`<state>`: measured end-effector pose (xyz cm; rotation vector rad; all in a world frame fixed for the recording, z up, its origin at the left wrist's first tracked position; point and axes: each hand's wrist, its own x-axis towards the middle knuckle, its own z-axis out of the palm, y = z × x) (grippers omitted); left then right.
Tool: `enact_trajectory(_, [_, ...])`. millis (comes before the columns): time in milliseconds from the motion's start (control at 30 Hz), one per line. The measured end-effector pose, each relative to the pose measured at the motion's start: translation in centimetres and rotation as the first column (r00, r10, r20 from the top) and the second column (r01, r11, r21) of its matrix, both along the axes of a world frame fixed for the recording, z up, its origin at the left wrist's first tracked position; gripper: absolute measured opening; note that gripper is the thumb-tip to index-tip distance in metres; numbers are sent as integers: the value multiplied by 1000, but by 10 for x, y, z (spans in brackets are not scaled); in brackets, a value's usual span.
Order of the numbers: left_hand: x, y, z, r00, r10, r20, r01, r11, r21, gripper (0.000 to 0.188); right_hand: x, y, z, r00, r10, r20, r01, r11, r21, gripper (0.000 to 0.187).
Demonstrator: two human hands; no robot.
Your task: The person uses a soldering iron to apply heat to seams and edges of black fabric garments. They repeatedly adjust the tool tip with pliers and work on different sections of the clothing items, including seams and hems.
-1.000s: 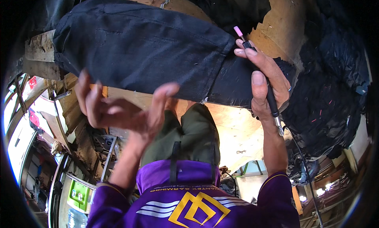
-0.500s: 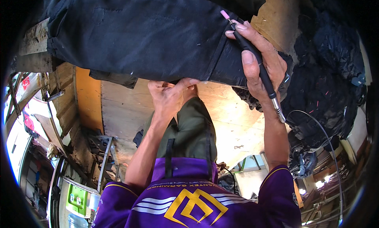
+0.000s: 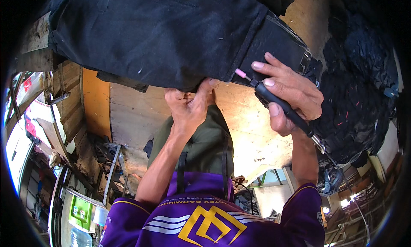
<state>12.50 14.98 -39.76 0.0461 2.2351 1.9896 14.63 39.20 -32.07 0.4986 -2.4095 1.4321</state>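
One large black garment (image 3: 158, 33) lay spread across the wooden surface (image 3: 132, 114) and served as my landmark; it was the biggest thing before me, with a stitched seam running down to its near edge. To the right of the garment, one dark heap of more black cloth (image 3: 359, 88) was piled, flecked with small bits of pink. Below the garment, nearer to me, the bare boards of the surface showed, and below those, one olive-green stretch of cloth (image 3: 205, 140) covered my lap.

I had two hands at work, both at the near edge of the garment. My left hand (image 3: 188, 106) was curled closed under that edge, its fingers pinching a fold of the black fabric near the seam. My right hand (image 3: 289, 95), just right of the left and apart from it, was wrapped around one black pen-shaped rotary tool (image 3: 278, 105), held like a pencil between thumb and fingers; two fingertips also rested on the garment's folded hem. The tool's metal-sprung cable (image 3: 319, 144) ran away from the garment, past my wrist. Smallest of all, one pink grinding tip (image 3: 240, 73) stuck out from the tool's front, lying against the near edge of the garment, between my two hands.
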Motion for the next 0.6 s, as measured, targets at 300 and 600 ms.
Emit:
enact_trajectory(300, [4,-4,0,993,13,120,-16,999,30,33,1,0,-2,1000,2,26,-3,1000,30,36])
enact_trajectory(600, [-1,0,11,996,6,83,-6,1000,-6,29,-1,3,-3,998,-54,29,52,998,44,33])
